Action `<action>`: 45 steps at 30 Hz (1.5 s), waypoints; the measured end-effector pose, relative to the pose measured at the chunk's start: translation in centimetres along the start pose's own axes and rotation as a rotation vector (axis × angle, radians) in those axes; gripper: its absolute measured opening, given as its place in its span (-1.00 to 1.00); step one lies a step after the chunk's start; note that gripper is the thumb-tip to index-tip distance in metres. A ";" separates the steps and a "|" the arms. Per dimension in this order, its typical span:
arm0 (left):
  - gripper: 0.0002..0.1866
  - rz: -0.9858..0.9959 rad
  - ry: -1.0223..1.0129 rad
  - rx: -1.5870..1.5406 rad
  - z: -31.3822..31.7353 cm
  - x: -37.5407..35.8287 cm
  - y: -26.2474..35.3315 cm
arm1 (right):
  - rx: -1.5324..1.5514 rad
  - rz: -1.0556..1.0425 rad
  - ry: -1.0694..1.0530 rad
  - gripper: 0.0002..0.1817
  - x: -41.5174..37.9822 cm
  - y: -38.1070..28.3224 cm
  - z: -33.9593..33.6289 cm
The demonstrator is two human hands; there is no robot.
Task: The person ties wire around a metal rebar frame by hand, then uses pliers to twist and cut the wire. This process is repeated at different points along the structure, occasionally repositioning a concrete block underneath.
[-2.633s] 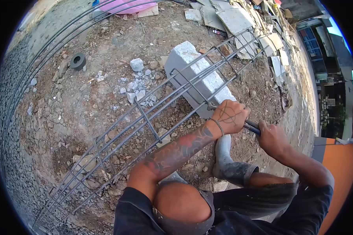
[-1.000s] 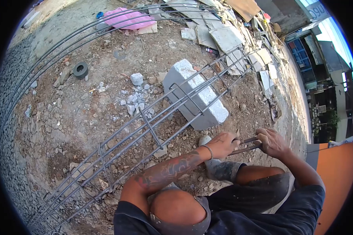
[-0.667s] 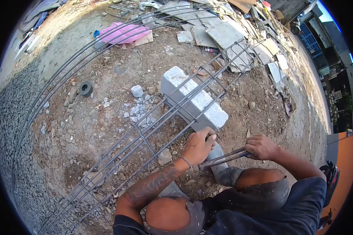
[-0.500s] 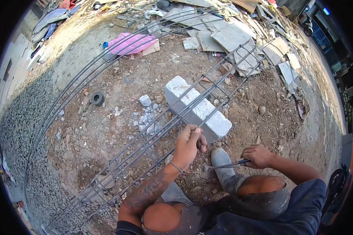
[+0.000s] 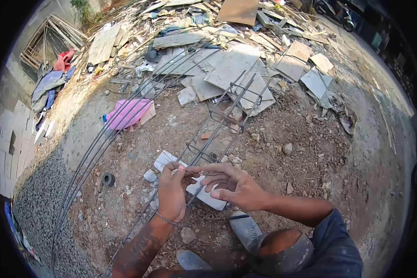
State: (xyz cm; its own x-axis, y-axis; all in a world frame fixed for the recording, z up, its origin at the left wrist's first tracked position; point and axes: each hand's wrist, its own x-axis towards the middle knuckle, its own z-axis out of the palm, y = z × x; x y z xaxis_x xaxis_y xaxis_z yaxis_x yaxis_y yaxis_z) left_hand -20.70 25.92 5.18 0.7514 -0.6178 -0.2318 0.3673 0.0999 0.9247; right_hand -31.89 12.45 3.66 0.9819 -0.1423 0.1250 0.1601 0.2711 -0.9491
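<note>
My left hand (image 5: 171, 192) is closed in a pinch on a thin wire (image 5: 190, 171), over the rebar cage (image 5: 211, 139). Facing it from the right, my right hand (image 5: 241, 185) has curved fingers, their tips right at the wire's end, with the thumb apart from them. Below both hands a white block (image 5: 208, 197) supports the cage, partly hidden by my hands and the bars. A thin dark tool (image 5: 222, 217) lies low by my boot (image 5: 246, 230).
Long loose bars (image 5: 85, 157) curve along the left, passing over a pink sheet (image 5: 127, 113). A dark ring (image 5: 108, 179) lies on the dirt near a gravel pile (image 5: 46, 204). Broken boards (image 5: 231, 69) and rubble cover the far side.
My right hand has let go of the dark-handled tool and moved left to the wire beside my left hand. The view has tilted up, showing more of the rubble.
</note>
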 end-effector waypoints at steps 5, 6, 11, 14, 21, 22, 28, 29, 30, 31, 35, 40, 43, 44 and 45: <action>-0.80 -0.210 -0.108 -0.153 2.0 0.1 -1.8 | -0.019 -0.010 0.168 -0.74 0.2 -0.3 -2.0; -0.80 -0.213 -0.121 -0.157 1.9 -0.2 -1.9 | -0.098 -0.016 0.251 -0.79 0.2 -0.5 -2.4; -0.74 0.045 -0.183 0.958 -6.1 -0.6 -2.2 | -0.455 -0.164 0.327 -0.83 1.5 -3.6 -5.6; -0.65 0.344 0.263 1.488 -14.6 1.5 -1.0 | -0.528 -0.091 0.142 -0.83 3.0 -4.6 -6.5; -0.60 0.185 0.167 1.095 -16.7 3.8 -6.3 | -0.611 0.190 -0.014 -0.78 6.7 -1.5 -1.6; -0.60 0.174 0.213 1.149 -16.5 3.4 -6.3 | -0.651 0.196 -0.030 -0.77 6.9 -0.9 -1.4; -0.62 -0.015 0.128 1.003 -17.2 1.3 -6.7 | -0.844 0.324 0.072 -0.77 8.1 -0.6 -1.7; -0.62 0.024 0.135 0.954 -17.1 1.6 -7.1 | -0.959 0.288 0.025 -0.78 8.0 1.1 -2.3; -0.62 0.029 0.123 0.963 -16.9 1.8 -7.1 | -1.077 0.250 -0.022 -0.79 7.9 2.7 -2.9; -0.64 -0.024 0.098 0.839 -16.7 2.2 -6.9 | -1.122 0.024 -0.112 -0.81 7.8 4.3 -2.8; -0.67 -0.073 0.076 0.680 -16.7 3.6 -7.1 | -1.202 0.093 -0.294 -0.72 7.2 6.7 2.4; -0.63 -0.045 0.013 0.781 -17.9 4.0 -7.6 | -1.181 0.067 -0.409 -0.69 5.4 7.9 3.6; -0.64 -0.001 -0.022 0.825 -18.6 4.4 -7.8 | -1.096 -0.061 -0.365 -0.69 6.2 8.3 1.1; -0.64 0.008 -0.040 0.875 -18.4 4.2 -7.2 | -1.094 -0.061 -0.366 -0.69 6.4 8.0 0.9; -0.64 0.006 -0.037 0.878 -18.1 3.9 -6.5 | -1.046 0.057 -0.352 -0.72 6.6 7.6 0.9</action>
State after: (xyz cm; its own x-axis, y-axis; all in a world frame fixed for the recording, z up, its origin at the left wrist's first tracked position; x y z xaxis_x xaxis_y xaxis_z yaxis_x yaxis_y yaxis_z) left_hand -10.25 36.96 -7.24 0.7283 -0.6455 -0.2299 -0.2024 -0.5232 0.8279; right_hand -24.07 14.42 -2.47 0.9857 0.1685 -0.0087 0.1124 -0.6936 -0.7115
